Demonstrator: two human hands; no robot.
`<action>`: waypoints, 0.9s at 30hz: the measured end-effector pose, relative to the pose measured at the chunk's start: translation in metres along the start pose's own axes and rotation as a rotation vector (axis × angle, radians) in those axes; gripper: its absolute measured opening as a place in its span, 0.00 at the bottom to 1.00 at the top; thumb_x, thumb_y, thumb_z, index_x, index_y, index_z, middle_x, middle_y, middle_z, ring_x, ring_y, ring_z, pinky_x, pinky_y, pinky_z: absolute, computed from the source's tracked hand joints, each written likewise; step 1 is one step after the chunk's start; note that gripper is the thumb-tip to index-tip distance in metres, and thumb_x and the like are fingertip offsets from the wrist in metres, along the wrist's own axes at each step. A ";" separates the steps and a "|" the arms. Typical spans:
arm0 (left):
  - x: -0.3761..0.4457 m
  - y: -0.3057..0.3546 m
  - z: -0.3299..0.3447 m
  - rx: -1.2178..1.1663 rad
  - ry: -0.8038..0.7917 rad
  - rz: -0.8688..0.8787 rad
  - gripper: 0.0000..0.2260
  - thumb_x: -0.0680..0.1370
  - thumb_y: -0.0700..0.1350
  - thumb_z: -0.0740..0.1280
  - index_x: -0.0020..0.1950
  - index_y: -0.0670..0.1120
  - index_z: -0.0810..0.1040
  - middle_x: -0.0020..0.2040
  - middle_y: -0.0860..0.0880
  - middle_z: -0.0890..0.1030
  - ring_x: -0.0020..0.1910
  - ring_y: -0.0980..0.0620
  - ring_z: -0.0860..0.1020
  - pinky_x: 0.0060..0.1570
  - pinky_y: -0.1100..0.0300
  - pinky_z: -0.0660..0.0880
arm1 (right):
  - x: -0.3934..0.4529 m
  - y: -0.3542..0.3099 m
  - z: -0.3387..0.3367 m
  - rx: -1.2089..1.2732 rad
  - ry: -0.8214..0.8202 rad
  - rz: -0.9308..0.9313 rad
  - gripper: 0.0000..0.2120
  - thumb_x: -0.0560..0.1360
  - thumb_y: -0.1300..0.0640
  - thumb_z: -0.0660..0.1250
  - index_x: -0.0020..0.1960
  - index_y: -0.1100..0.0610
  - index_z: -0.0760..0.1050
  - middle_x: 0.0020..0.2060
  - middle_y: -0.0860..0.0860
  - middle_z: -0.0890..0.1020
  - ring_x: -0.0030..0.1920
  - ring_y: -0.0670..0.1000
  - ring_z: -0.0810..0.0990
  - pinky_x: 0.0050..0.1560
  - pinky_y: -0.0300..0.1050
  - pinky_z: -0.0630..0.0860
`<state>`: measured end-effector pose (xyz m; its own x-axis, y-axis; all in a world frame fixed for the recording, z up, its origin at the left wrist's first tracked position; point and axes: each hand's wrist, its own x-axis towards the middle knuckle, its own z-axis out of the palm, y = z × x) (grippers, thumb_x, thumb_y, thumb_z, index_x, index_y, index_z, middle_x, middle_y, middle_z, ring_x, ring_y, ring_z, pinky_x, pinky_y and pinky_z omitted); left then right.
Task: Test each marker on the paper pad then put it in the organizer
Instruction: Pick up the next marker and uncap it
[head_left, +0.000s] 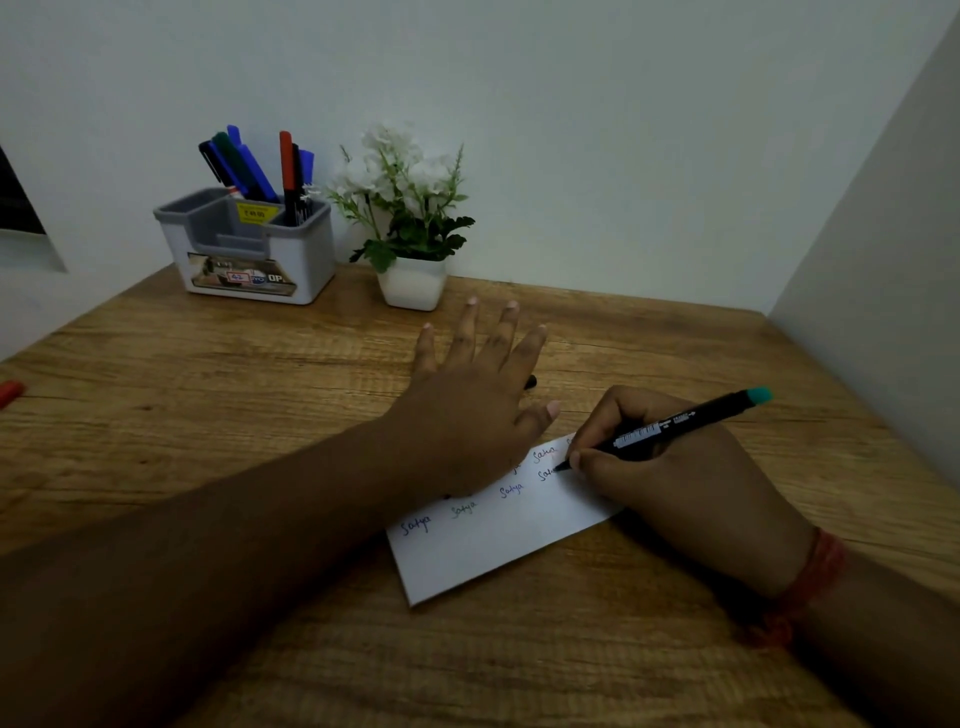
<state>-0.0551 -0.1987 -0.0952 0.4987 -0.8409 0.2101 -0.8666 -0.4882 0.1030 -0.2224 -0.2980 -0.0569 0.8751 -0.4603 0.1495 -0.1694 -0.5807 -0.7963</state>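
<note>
The right hand (670, 467) is closed around a black marker (675, 423) with a teal end, its tip touching the paper pad (493, 545) near the pad's far right corner; the left hand (467, 405) lies flat with fingers spread, pressing the pad's far edge. The pad sits on a wooden desk (208, 389) against a pale wall. Far left stands the grey organizer (249, 249) holding several markers, a potted white-flowered plant (410, 218) just beside it, and a red object (10, 392) at the left edge

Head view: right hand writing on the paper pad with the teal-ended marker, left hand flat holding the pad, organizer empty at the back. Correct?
Not quite. The head view shows the organizer already holds several markers. The rest stands: the right hand writes with the teal-ended marker on the paper pad, and the left hand lies flat on it.
</note>
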 end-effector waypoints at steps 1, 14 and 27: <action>0.000 0.000 0.000 -0.003 -0.001 0.000 0.32 0.80 0.65 0.45 0.79 0.56 0.37 0.80 0.52 0.34 0.77 0.45 0.29 0.73 0.35 0.37 | 0.000 0.000 0.000 -0.002 -0.003 0.000 0.05 0.71 0.62 0.73 0.38 0.54 0.81 0.39 0.50 0.85 0.39 0.48 0.82 0.37 0.43 0.78; 0.000 0.001 0.000 0.000 -0.008 0.003 0.32 0.79 0.66 0.45 0.79 0.57 0.37 0.80 0.52 0.34 0.76 0.45 0.29 0.73 0.34 0.37 | 0.002 0.002 -0.001 -0.015 0.004 0.010 0.05 0.71 0.62 0.73 0.38 0.54 0.81 0.38 0.49 0.84 0.39 0.47 0.81 0.34 0.38 0.76; 0.001 0.000 -0.005 -0.056 -0.053 0.013 0.32 0.80 0.65 0.47 0.79 0.58 0.36 0.79 0.53 0.32 0.76 0.47 0.28 0.73 0.35 0.36 | 0.009 0.007 -0.013 0.134 0.219 -0.029 0.04 0.74 0.62 0.71 0.40 0.57 0.80 0.34 0.51 0.83 0.37 0.46 0.82 0.38 0.34 0.76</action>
<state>-0.0550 -0.1982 -0.0905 0.4859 -0.8591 0.1607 -0.8721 -0.4641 0.1553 -0.2216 -0.3151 -0.0538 0.7571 -0.5877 0.2855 -0.0714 -0.5088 -0.8579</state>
